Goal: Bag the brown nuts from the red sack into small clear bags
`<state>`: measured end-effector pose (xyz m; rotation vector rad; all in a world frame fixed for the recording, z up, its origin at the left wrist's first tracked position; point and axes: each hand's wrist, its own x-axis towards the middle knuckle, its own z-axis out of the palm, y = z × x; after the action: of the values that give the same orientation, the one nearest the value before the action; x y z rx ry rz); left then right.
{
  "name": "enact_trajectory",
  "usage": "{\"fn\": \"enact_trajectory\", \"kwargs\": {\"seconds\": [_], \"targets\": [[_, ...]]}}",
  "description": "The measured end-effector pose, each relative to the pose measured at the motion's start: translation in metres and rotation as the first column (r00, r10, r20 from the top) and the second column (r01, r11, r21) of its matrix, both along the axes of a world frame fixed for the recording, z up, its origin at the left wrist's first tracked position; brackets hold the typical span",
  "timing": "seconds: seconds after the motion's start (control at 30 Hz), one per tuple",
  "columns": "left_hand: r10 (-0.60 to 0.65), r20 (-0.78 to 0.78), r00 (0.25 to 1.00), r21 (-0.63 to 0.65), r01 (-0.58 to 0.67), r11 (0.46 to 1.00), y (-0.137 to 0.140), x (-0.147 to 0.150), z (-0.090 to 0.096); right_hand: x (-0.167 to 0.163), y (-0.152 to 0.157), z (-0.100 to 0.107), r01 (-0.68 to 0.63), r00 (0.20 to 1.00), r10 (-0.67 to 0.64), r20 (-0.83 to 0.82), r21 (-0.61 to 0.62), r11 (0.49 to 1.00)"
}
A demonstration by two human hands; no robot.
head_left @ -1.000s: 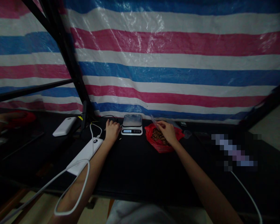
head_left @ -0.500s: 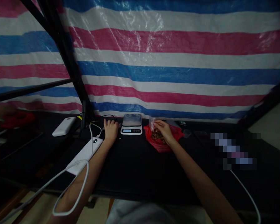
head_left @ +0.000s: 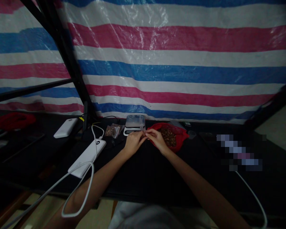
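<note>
Both hands meet in front of the digital scale, fingers pinched on a small clear plastic bag [head_left: 142, 120]. My left hand [head_left: 134, 141] is closed at the bag's left edge, my right hand [head_left: 157, 140] at its right edge. The bag stands up from the fingertips and looks flat. Behind it sits the white digital scale [head_left: 131, 122], its display partly covered by my left hand. Right beside my right hand lies an open red plastic bag [head_left: 181, 140] full of small brown pieces [head_left: 168, 136]. Filled clear packets [head_left: 112, 130] lie left of the scale.
A white power bank [head_left: 85, 159] with a looping white cable [head_left: 92, 178] lies by my left forearm. Another white power bank [head_left: 66, 128] is farther left, beyond it a red bag [head_left: 14, 121]. A black post [head_left: 69, 60] rises before the striped sheet.
My right hand has moved left from the red bag with the clear bag. My left hand has come right from beside the scale to meet it, uncovering the filled packets.
</note>
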<state>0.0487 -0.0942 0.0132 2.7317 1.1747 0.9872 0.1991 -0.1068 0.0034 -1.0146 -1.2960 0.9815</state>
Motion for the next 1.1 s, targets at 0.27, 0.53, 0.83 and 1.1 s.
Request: {"fn": "enact_trajectory", "kwargs": {"seconds": [0.27, 0.53, 0.83, 1.1], "targets": [[0.118, -0.086, 0.989, 0.026, -0.117, 0.993, 0.012, -0.009, -0.002, -0.009, -0.007, -0.008, -0.011, 0.976, -0.017, 0.215, 0.126, 0.992], [-0.084, 0.002, 0.996, -0.026, 0.084, 0.996, 0.013, -0.011, -0.008, -0.003, -0.003, -0.016, 0.102, 0.898, -0.193, 0.395, 0.240, 0.966], [-0.190, 0.087, 0.978, -0.087, 0.197, 0.977, 0.017, -0.012, -0.014, -0.001, -0.010, -0.011, 0.187, 0.779, -0.322, 0.538, 0.292, 0.938], [-0.183, 0.056, 0.982, -0.101, 0.187, 0.977, 0.016, -0.012, -0.013, 0.002, -0.006, -0.015, 0.143, 0.760, -0.304, 0.574, 0.309, 0.940]]}}
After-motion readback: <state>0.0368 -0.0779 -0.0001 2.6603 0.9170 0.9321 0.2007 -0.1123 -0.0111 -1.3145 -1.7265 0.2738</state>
